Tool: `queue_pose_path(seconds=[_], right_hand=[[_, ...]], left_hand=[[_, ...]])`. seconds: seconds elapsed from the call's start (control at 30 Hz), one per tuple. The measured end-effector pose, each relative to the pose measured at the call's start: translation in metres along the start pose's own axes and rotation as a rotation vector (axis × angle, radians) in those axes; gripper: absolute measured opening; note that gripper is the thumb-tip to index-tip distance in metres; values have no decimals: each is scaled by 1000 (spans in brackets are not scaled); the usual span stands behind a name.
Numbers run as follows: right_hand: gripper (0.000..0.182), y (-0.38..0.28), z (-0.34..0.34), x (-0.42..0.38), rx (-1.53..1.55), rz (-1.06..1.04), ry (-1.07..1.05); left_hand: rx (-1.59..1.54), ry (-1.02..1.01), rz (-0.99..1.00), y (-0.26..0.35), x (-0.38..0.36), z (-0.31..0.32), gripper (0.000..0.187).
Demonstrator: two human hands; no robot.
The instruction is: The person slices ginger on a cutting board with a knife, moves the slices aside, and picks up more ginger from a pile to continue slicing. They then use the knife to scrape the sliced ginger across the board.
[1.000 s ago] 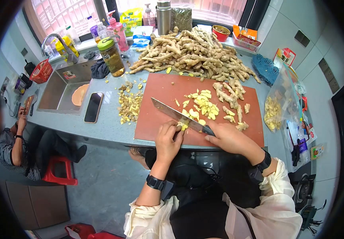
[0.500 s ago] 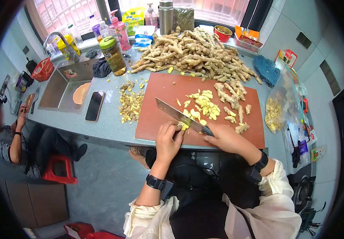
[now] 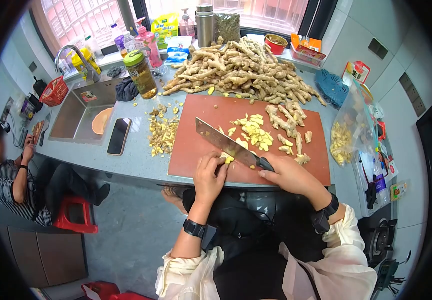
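My right hand (image 3: 288, 174) is wrapped round the dark handle of a wide kitchen knife (image 3: 221, 140), whose blade points up and left over the reddish-brown cutting board (image 3: 191, 112). Just below the blade, my left hand (image 3: 210, 172) is closed on a piece of ginger (image 3: 227, 158), its fingertips close to the edge. Beyond the knife lies a heap of sliced ginger (image 3: 256, 132). Unsliced ginger pieces (image 3: 283, 120) rest on the board's right side. Behind the board rises a big pile of whole ginger roots (image 3: 246, 67).
Peelings and scraps (image 3: 163, 132) lie left of the board, near a phone (image 3: 119, 136) and a sink (image 3: 71, 117). A lidded jar (image 3: 141, 75) stands behind. To the right is a plastic bag of ginger (image 3: 343, 142). Another person (image 3: 13, 180) sits at far left.
The knife's handle end has shifted slightly right and the blade sits a little farther from the left fingertips. More of the held ginger shows. The whole view has shifted slightly.
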State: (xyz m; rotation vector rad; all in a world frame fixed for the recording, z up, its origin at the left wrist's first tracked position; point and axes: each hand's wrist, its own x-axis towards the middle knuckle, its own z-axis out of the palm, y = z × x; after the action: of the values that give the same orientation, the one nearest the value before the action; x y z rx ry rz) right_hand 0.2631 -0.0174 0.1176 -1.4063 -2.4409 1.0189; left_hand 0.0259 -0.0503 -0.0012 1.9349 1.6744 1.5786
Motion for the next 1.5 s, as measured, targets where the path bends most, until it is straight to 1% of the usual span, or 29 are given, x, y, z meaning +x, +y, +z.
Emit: queue_pose_path(seconds=[0.17,0.4,0.5,0.7,0.77,0.9,0.97,1.07,1.27,1.4,1.47,1.5], right_hand=[[33,-2,0,-2,-24,-35,4],[33,2,3,2,-79,-4,-19],[33,4,1,4,-91,-38,-31],[36,-11,-10,6,-14,46,-141],[36,-1,-4,9,-94,-34,-123],[34,-9,9,18,-166,-27,-104],[31,-15,21,26,-287,-42,-91],[29,-16,32,35,-287,-42,-63],[29,-11,41,30,-280,-48,-2],[28,-1,21,19,-222,-20,-4],[28,19,17,17,-153,-16,114],[29,26,13,17,-130,18,109]], left_hand=[[14,8,7,0,0,1,19],[8,2,7,0,1,1,19],[5,7,5,1,1,0,18],[1,11,8,0,1,0,18],[-4,7,5,0,1,1,18],[8,17,12,2,3,1,18],[11,20,23,3,2,1,17],[9,16,7,2,1,0,19],[38,12,14,1,-1,0,21],[13,-2,8,2,-1,-2,19],[1,-8,8,1,-1,-3,19],[-19,-14,-9,-1,-2,-2,19]])
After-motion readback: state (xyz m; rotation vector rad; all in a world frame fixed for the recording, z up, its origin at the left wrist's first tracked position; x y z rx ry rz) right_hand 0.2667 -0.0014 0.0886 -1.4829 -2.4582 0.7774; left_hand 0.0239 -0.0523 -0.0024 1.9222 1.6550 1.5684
